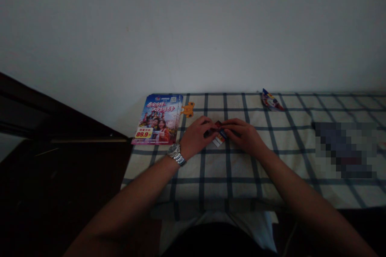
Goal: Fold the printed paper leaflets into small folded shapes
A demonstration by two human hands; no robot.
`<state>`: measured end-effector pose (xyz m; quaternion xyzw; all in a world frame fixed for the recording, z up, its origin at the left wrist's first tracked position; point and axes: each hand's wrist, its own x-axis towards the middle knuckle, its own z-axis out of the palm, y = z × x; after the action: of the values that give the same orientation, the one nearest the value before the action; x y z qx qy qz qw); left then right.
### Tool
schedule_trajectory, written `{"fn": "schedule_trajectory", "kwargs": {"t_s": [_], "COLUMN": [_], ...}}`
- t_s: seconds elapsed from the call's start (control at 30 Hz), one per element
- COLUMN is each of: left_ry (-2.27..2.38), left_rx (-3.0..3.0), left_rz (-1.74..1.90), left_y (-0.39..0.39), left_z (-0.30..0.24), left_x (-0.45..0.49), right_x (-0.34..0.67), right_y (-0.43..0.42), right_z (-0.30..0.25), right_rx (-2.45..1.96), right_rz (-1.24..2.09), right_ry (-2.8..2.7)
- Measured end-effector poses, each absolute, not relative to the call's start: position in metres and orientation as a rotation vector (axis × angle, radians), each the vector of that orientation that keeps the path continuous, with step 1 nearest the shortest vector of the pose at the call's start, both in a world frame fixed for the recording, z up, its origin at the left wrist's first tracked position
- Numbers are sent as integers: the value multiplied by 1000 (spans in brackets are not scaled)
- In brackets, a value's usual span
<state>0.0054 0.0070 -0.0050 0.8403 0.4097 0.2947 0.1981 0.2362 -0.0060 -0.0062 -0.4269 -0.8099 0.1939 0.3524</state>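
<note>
A small folded flyer (219,140), with white, red and dark blue patches, is pinched between my two hands just above or on the checked tablecloth (208,184). My left hand (197,135), with a metal watch at the wrist, grips its left side with thumb and fingers. On its right edge, the bent fingers of my right hand (243,134) close around it. The fingers cover much of the paper. To the left lies a stack of printed flyers (158,122), the top one showing a large 89.9.
A folded paper piece (271,101) in blue, yellow and red stands near the wall at the back right. An orange bear figure (187,109) is beside the flyers. A blurred-out dark object (343,150) lies at right. The wall (193,32) bounds the table's far edge.
</note>
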Motion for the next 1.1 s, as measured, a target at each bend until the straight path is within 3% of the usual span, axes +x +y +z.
{"fn": "schedule_trajectory", "kwargs": {"t_s": [0.57, 1.1], "left_ry": [1123, 1067], "left_rx": [2656, 2503], "left_rz": [609, 716], "left_y": [-3, -1], "left_z": [6, 8], "left_x": [4, 4], "right_x": [240, 245], "right_y": [-3, -1], "right_z": [-10, -8], "right_rx": [-1156, -1082], "right_rz": [501, 510], "right_ry": [-2069, -2162]}}
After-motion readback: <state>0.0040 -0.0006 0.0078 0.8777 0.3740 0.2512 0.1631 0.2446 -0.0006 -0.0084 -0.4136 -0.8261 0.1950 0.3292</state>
